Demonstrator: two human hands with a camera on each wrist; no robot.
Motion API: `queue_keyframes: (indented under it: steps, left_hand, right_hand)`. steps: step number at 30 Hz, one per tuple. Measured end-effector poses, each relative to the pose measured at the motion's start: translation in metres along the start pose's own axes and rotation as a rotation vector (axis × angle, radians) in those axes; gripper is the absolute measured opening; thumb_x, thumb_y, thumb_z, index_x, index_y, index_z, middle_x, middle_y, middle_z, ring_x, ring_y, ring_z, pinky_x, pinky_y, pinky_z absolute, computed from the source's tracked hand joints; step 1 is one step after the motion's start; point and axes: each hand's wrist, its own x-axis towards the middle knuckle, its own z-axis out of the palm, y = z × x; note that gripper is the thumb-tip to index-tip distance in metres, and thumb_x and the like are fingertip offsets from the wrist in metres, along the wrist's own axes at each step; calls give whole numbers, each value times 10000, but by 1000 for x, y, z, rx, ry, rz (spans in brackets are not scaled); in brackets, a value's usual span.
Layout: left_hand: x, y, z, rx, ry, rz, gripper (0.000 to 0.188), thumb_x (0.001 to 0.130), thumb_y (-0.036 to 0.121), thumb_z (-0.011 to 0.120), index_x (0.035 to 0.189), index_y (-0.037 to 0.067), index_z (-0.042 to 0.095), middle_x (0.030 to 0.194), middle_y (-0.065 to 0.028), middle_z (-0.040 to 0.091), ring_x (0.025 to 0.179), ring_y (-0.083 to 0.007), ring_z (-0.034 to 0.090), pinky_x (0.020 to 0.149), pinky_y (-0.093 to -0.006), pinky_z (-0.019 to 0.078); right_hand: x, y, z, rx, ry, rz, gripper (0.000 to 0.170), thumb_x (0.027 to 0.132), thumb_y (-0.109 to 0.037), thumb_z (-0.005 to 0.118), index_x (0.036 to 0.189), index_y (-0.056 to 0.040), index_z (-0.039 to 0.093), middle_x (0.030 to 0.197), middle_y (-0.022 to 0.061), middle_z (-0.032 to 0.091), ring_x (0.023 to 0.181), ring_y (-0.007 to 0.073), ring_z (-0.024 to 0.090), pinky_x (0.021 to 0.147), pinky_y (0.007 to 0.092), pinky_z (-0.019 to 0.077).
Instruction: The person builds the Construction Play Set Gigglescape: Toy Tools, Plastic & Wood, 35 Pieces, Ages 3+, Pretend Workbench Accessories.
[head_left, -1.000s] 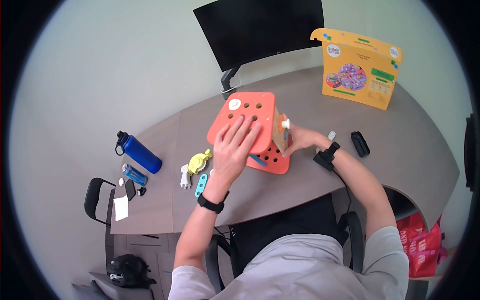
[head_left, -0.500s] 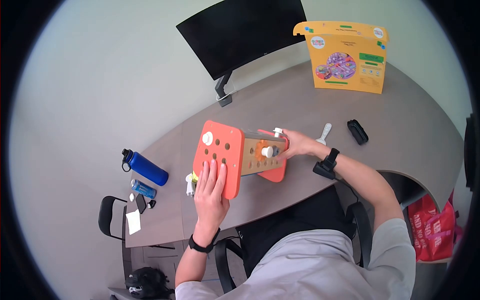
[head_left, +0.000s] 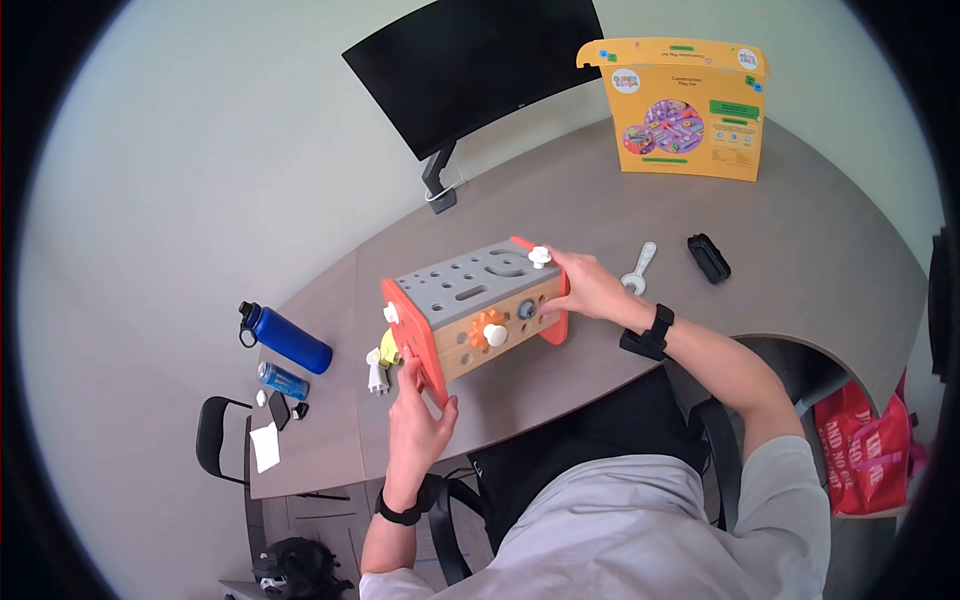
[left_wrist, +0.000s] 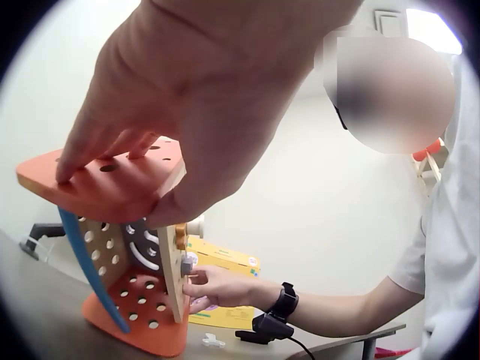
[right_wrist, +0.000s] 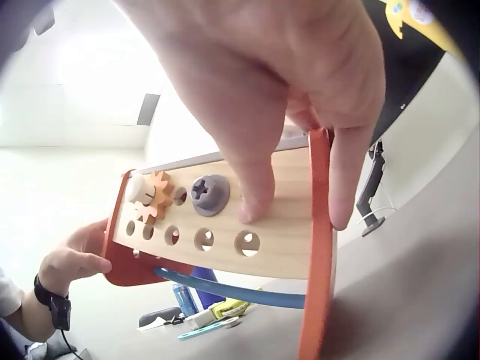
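Both hands hold a toy workbench with a grey holed top (head_left: pixel 465 284), a wooden side (right_wrist: pixel 281 180) and red end panels (left_wrist: pixel 112 184). My left hand (head_left: pixel 418 428) grips the near-left red panel, thumb at its edge and fingers on its outer face. At the other end my right hand (head_left: pixel 598 290) grips the far panel, thumb on the wooden side. An orange gear (head_left: pixel 488 329) with a white knob and a grey screw head (right_wrist: pixel 210 195) sit on that side. White pieces show on the top (head_left: pixel 540 256) and left panel. A blue bar (left_wrist: pixel 94 274) spans the panels.
Right of the workbench lie a white wrench (head_left: pixel 640 268) and a black case (head_left: pixel 709 258). A yellow box (head_left: pixel 686 120) and a monitor (head_left: pixel 480 75) stand behind. At left are a blue bottle (head_left: pixel 287 338), a can (head_left: pixel 284 380), and yellow (head_left: pixel 390 348) and white (head_left: pixel 377 371) toy pieces.
The workbench has been turned, so its grey top now faces up and its wooden side faces the body. My left hand has moved lower, from the red panel's face to its bottom edge.
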Motion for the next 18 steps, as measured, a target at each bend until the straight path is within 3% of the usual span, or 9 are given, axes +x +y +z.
queue_keyframes:
  steps: [2,4,8,11,13,14,16,18]
  left_hand:
    - [5,-14,9,-79,2,40,751,851,-26,806,1494,-13,418,1370,-254,665,1266,-425,692,1018,-463,620]
    - [9,-25,20,-161,23,-57,676,849,-19,839,1417,-22,471,1323,-197,697,1282,-394,689,1024,-463,624]
    - [26,-33,33,-251,-16,-220,614,845,-38,838,1361,-26,505,1347,-190,684,1365,-374,632,1021,-456,627]
    - [40,-39,33,-259,-44,-316,563,845,-58,837,1323,-28,541,1385,-181,659,1389,-348,613,1047,-457,616]
    - [51,-74,44,-403,-68,-260,461,830,-76,844,1201,-17,577,1543,-209,581,1394,-371,611,1056,-460,608]
    - [55,-81,46,-405,-63,-264,461,830,-76,844,1201,-17,577,1543,-209,581,1394,-371,611,1056,-460,608]
    - [60,-93,52,-712,-154,-365,521,813,-106,845,1267,7,615,1475,-143,637,1414,-324,595,1115,-439,558]
    - [64,-93,54,-733,-167,-400,575,814,-115,840,1324,19,611,1471,-127,637,1415,-305,590,1121,-425,549]
  right_hand:
    - [-2,5,1,-30,26,2,928,739,-250,980,1469,40,484,1300,265,693,1220,453,666,1012,483,572]
    - [-5,7,1,-64,49,4,948,745,-254,976,1483,58,469,1286,271,693,1215,463,662,1009,490,571]
    - [-18,-15,-5,-130,48,102,944,819,-233,931,1543,59,400,1203,313,700,1132,479,694,953,492,578]
    - [-21,-27,-7,-155,34,155,955,862,-210,893,1581,70,330,1080,318,721,1020,485,723,890,500,591]
    - [-20,-29,-7,-182,29,168,960,882,-199,874,1599,69,296,1018,312,731,957,486,735,852,506,597]
    - [-20,-28,-7,-239,30,161,949,895,-192,860,1605,68,286,982,301,732,910,481,737,821,507,599]
    - [-20,-27,-6,-295,25,154,939,908,-184,845,1611,67,276,946,290,734,864,477,739,789,508,601]
    - [-21,-25,-4,-324,31,154,926,916,-173,835,1611,71,274,897,273,726,794,452,738,746,506,600]
